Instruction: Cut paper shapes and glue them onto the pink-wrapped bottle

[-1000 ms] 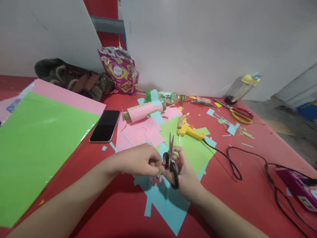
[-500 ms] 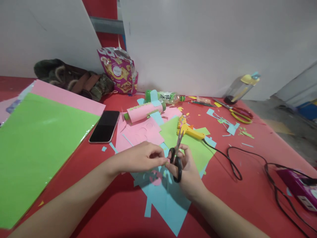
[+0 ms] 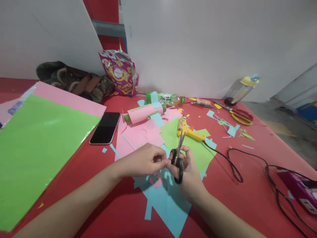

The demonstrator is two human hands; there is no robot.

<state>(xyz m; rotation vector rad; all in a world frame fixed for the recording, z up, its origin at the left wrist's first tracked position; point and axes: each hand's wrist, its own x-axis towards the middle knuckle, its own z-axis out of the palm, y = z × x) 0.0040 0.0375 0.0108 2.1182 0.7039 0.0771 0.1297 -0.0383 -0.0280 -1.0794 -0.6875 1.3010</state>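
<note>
A pair of black-handled scissors (image 3: pixel 178 167) is held in my right hand (image 3: pixel 189 170), its blades pointing up and away from me. My left hand (image 3: pixel 146 160) is closed in a pinch, and its fingertips meet those of my right hand. Whatever sits between the fingertips is too small and covered to make out; a bit of pink shows there. Below the hands lie blue paper sheets (image 3: pixel 170 208) and a pink paper cutout (image 3: pixel 156 180). Just beyond the scissors rests a yellow glue gun (image 3: pixel 192 133) on green paper (image 3: pixel 170 129).
A phone (image 3: pixel 105 128) and large green sheets (image 3: pixel 49 138) lie on the left. Behind are a pink-wrapped roll (image 3: pixel 143 113), a green bottle (image 3: pixel 168 98) and a snack bag (image 3: pixel 120 72). Larger scissors (image 3: pixel 241 117), a black cord (image 3: pixel 234 165) and a purple power strip (image 3: pixel 297 190) are right.
Both hands stay together with the scissors still in my right hand. The fingertips shift only slightly, and the whole view moves a little.
</note>
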